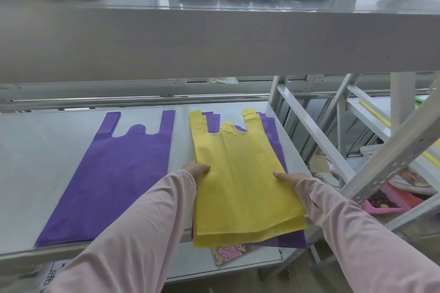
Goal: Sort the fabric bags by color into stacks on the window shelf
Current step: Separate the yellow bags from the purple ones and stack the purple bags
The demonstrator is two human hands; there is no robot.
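Head view: left hand (196, 170) and right hand (289, 178) pinch opposite edges of the yellow bag (240, 173); lift it level, leaving the purple bags (291, 241) beneath undisturbed.

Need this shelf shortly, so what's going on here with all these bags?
A person in pink sleeves is sorting fabric bags by color. The left hand and right hand grip the side edges of the yellow bags, which lie on top of purple bags at the right end of the shelf. A separate purple stack lies flat to the left. The right pile is mixed, so sorting is not yet done.
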